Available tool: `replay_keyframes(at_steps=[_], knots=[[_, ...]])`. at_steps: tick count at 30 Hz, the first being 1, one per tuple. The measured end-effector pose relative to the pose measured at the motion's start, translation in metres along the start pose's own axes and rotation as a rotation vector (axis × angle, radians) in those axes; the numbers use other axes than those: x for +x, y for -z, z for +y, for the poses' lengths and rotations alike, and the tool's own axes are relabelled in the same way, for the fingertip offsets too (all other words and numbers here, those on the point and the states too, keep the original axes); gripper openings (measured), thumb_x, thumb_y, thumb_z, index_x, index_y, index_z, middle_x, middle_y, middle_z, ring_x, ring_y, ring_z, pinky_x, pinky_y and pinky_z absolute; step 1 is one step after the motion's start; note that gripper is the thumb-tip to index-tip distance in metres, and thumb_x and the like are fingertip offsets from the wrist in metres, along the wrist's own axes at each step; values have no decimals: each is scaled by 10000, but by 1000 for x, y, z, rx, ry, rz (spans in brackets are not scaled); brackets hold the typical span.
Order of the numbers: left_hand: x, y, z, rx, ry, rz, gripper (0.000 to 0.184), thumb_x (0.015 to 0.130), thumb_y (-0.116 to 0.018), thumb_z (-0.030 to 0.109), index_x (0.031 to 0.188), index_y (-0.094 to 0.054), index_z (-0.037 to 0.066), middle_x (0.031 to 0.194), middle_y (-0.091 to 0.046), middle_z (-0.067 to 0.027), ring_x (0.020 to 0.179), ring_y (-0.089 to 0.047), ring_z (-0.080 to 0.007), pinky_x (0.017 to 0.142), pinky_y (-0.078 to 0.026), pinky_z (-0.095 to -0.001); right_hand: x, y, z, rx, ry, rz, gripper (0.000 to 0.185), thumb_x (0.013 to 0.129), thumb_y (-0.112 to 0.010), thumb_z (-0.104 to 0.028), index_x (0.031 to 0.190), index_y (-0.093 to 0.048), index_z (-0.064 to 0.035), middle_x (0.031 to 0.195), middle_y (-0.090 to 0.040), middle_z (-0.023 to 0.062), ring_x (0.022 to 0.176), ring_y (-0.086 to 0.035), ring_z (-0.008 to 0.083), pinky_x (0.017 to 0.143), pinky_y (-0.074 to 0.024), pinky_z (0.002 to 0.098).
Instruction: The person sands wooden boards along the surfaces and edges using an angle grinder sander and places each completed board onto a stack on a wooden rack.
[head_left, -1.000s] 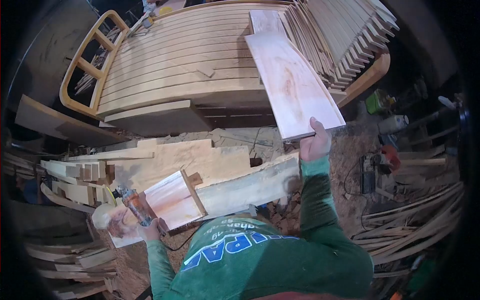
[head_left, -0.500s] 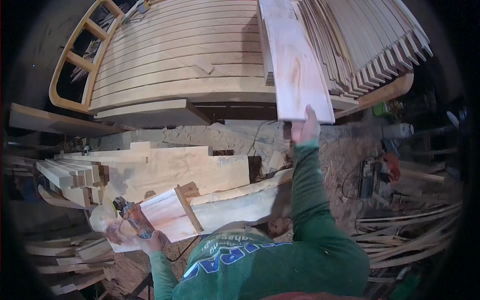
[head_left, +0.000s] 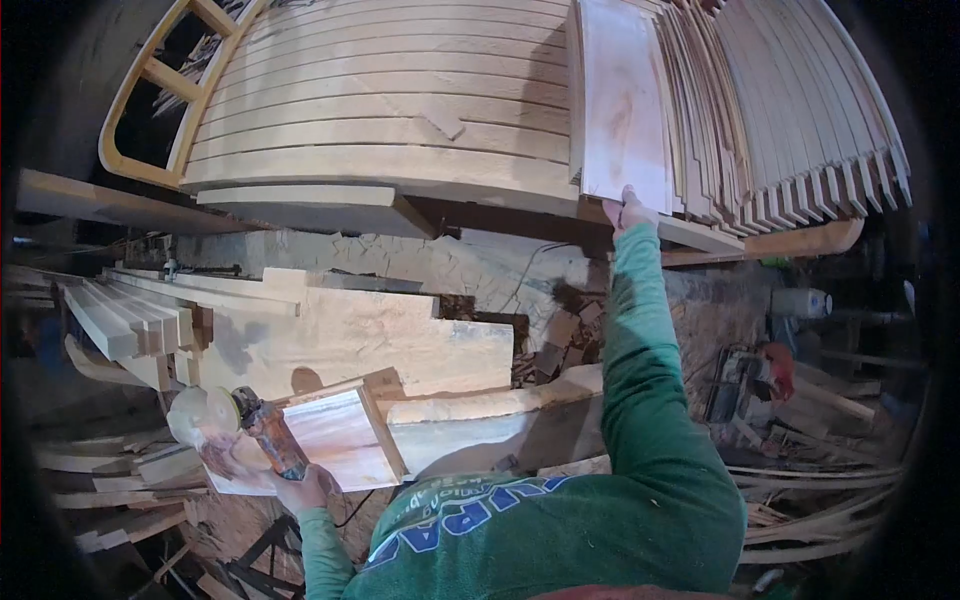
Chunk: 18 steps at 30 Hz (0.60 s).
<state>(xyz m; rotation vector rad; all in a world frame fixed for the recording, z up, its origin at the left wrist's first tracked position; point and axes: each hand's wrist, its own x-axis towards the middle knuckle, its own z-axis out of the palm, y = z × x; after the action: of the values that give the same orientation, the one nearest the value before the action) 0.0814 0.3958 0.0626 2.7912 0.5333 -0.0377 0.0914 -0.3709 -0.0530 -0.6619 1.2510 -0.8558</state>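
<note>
My right hand (head_left: 630,212) grips the near end of a pale wooden board (head_left: 624,105), thumb on top. That board lies along a stack of boards (head_left: 575,95) on the slatted wooden bench. At the lower left, my left hand (head_left: 303,488) is closed around the body of an angle grinder (head_left: 274,440), whose round disc points away to the left. Beneath the grinder lies another board (head_left: 345,437) with reddish grain, its right end against a wooden strip (head_left: 381,432). A power cord trails near my left wrist.
Many thin boards (head_left: 800,110) stand in a leaning row at the upper right. A slatted bench top (head_left: 380,90) with a small offcut (head_left: 442,124) spans the far side. Long timbers (head_left: 125,320) lie left, strips and a power tool (head_left: 735,385) right. Scraps litter the floor.
My right hand has moved forward with its board, which has gone from tilted across the stack to lined up with it. My left hand and the grinder stay nearly in place.
</note>
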Motion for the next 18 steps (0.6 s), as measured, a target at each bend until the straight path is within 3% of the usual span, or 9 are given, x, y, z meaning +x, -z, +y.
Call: replay_keyframes(at_steps=[2,5,8,11,18], knots=[[1,-4,-9,17,-11,20,962,715,-829,157,1507,-337,-80,1315,-592,-360,1199,-604,-494,1054,-465,-498,22,-4,-6,-15,-36,5,347,1039,-644,-150,1319,-565,40,1208,-672,201,1025,-726,355,796,-693,457],[7,-3,-10,-73,-8,-40,930,725,-824,139,1493,-349,-83,1320,-588,-346,1199,-600,-478,1051,-466,-484,52,-13,-10,23,-18,2,424,1004,-660,-55,1345,-484,127,1228,-635,243,989,-714,389,753,-700,461],[4,-3,-15,-98,-60,-25,905,734,-821,125,1483,-358,-85,1304,-595,-330,1178,-608,-459,1050,-468,-473,76,-25,-6,-20,3,108,299,1022,-669,-146,1231,-611,59,1139,-685,199,970,-727,341,726,-706,408],[4,-8,-19,-55,-104,27,889,737,-823,122,1472,-368,-86,1276,-610,-319,1147,-620,-449,1037,-476,-469,76,-35,-18,-92,-16,151,309,1027,-665,-185,1194,-614,70,1102,-687,203,938,-727,329,710,-706,399],[2,0,-5,-70,-37,-22,853,747,-823,122,1451,-389,-86,1254,-622,-313,1134,-632,-433,1014,-489,-463,21,-39,-33,-350,-217,-139,478,1101,-496,-400,1150,-600,64,942,-720,210,675,-724,270,594,-681,338]])
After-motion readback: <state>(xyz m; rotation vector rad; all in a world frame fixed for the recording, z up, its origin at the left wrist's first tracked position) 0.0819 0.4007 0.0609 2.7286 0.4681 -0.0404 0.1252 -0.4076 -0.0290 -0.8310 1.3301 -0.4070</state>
